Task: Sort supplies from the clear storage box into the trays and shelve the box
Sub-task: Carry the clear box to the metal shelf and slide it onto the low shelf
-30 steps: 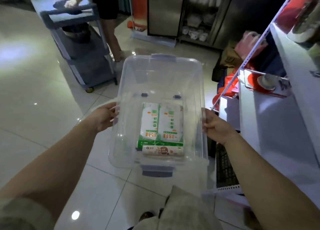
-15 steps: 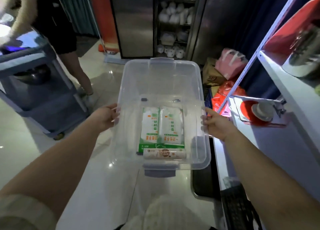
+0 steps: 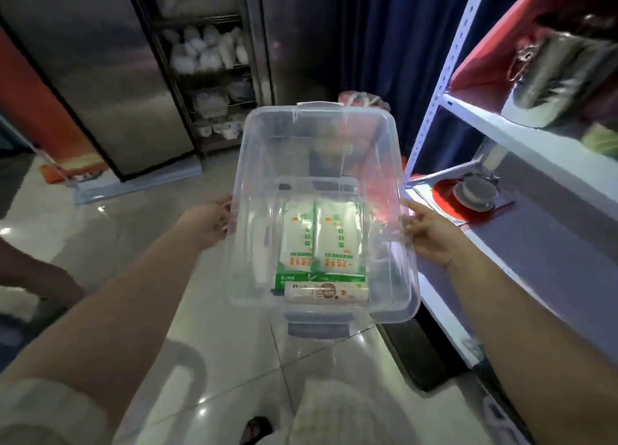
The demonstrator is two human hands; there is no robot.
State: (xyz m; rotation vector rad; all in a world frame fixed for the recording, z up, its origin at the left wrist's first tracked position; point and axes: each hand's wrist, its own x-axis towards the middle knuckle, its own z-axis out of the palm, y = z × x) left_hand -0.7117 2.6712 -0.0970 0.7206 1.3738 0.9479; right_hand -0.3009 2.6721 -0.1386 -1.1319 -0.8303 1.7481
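Note:
I hold the clear storage box in the air in front of me, over the tiled floor. My left hand grips its left rim and my right hand grips its right rim. Inside, on the bottom, lie two white-and-green packs side by side, with a small white roll across their near end. The box has grey latches at its near end and far end.
A white metal shelf unit stands close on my right, with a cup on a red tray and a metal pot on the shelf above. A steel cabinet with white containers is ahead. Someone's arm shows at left.
I have turned right and moved toward the shelf unit with the box in both hands. The grey cart and the person beside it have slid out of view to the left.

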